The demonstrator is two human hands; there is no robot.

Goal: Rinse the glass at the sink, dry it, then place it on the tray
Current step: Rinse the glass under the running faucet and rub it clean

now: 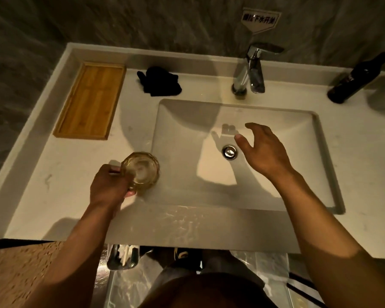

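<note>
The left hand [108,187] grips the glass [141,170] upright, by its side, at the basin's left edge. The right hand [262,150] hangs over the sink [276,192] near the drain [229,152], fingers spread and holding nothing. Farther back lie the tray [90,100], a black cloth [159,81], the tap [251,70] and a dark bottle [356,78].

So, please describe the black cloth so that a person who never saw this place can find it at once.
Start from the white counter around the sink. Along its back edge, between the wooden tray at the far left and the chrome faucet, lies the black cloth. It is crumpled and soft, the only dark thing on that left side; the dark bottle stands far right.
</note>
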